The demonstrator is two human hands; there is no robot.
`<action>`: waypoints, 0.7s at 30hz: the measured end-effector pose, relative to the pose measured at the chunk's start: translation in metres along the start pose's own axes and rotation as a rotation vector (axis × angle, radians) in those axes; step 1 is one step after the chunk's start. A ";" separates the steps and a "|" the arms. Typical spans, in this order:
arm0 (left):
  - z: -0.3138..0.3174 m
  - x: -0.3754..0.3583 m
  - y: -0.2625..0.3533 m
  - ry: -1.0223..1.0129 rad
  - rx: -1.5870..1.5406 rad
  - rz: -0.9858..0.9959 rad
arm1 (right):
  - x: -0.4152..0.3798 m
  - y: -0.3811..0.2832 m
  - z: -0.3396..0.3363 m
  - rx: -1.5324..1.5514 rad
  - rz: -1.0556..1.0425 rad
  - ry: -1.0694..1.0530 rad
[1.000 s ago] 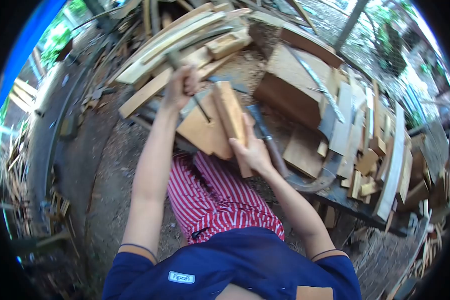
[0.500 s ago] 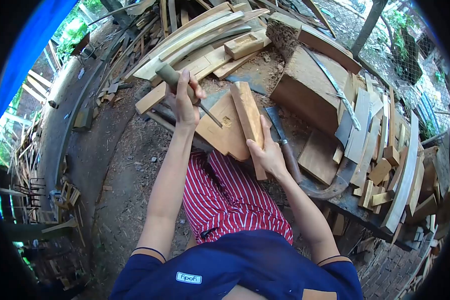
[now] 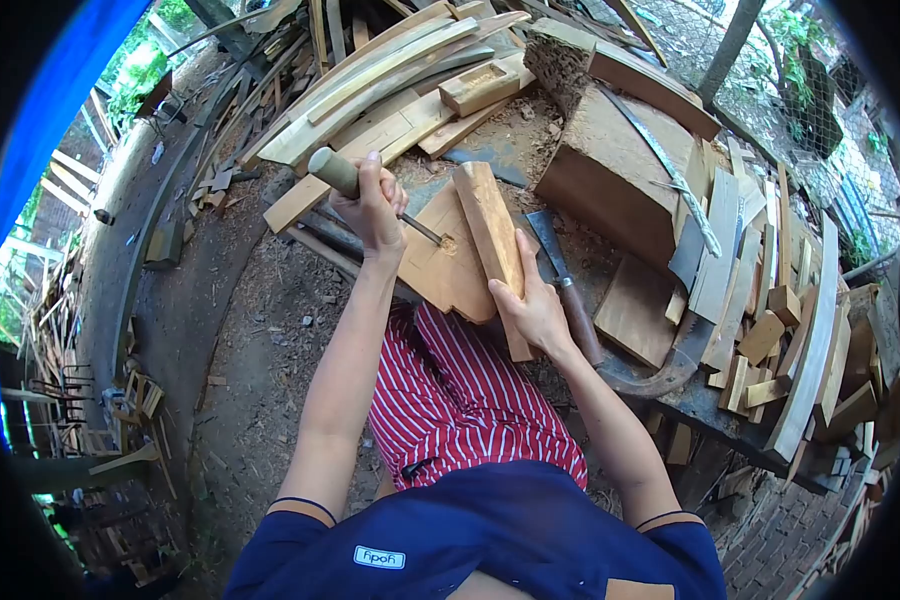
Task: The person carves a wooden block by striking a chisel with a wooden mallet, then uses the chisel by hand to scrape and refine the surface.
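My left hand is closed around a chisel by its thick round handle. The metal blade slants down to the right, and its tip is at a small rough hollow in a flat wooden board. My right hand grips the lower part of a squared wooden block, which stands slanted over the board's right side. Just right of that hand lies a broad-bladed knife with a dark wooden handle.
Long wood strips are stacked at the back, with a hollowed block on them. A big wooden block stands at the right. Beyond it are a curved saw handle and several offcuts.
The chisel in my left hand has tilted to a flatter angle, and its tip has shifted slightly up to the hollow. My right hand and the wooden block have barely moved.
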State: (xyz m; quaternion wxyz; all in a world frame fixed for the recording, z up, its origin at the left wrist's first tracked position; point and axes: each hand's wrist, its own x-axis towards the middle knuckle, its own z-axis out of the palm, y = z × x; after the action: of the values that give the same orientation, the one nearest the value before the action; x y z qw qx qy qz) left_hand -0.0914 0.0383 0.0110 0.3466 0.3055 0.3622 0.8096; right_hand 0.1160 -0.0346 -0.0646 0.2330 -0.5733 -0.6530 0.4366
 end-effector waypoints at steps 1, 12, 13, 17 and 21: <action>0.000 -0.001 -0.001 -0.039 0.009 0.012 | 0.001 0.000 0.000 0.004 0.004 -0.007; 0.007 -0.017 -0.034 -0.143 0.413 0.314 | 0.012 -0.031 -0.033 0.155 -0.168 0.075; 0.004 -0.022 -0.034 -0.129 0.401 0.314 | 0.014 -0.052 -0.048 0.152 -0.317 0.142; 0.003 -0.018 -0.033 -0.063 0.321 0.196 | -0.002 -0.173 -0.109 0.178 -0.893 0.282; -0.001 -0.015 -0.035 -0.010 0.382 0.454 | -0.022 -0.208 -0.113 -0.358 -0.830 0.079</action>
State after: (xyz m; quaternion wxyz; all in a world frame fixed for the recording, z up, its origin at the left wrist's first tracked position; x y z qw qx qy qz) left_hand -0.0712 0.0435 -0.0213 0.0947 0.4425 0.4287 0.7820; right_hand 0.0987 -0.0131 0.1710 0.3102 -0.3107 -0.8833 0.1642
